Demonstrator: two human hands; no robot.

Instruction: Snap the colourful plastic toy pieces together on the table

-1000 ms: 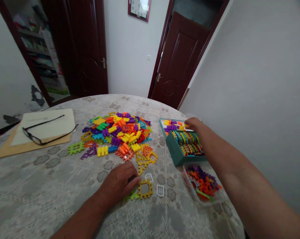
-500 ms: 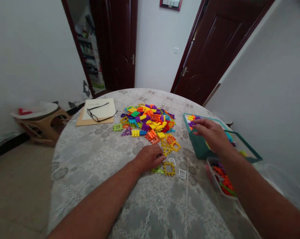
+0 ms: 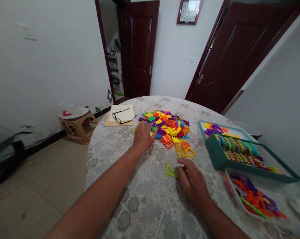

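Note:
My left hand (image 3: 143, 136) reaches over the near left edge of a pile of plastic building pieces (image 3: 170, 127), its thumb and fingers apart. Yellow and blue ridged pieces lie by its thumb. Lower on the table, my right hand (image 3: 191, 177) is curled with thumb and forefinger on a mustard-yellow square building piece (image 3: 179, 170), which it mostly covers. A lime-green triangular piece (image 3: 170, 170) lies just left of that. Flat yellow and orange toothed pieces (image 3: 185, 149) rest between the pile and my right hand.
On the right stand a green box (image 3: 214, 156) holding rows of coloured pieces and a clear plastic tub (image 3: 239, 199) of orange and purple pieces. Black glasses (image 3: 118, 120) lie on papers (image 3: 127, 112) at the back left. A stool (image 3: 81, 126) stands beyond the table.
My right hand has come from the green box to the square piece. My left hand has moved up and left to the pile's edge. The view has turned left.

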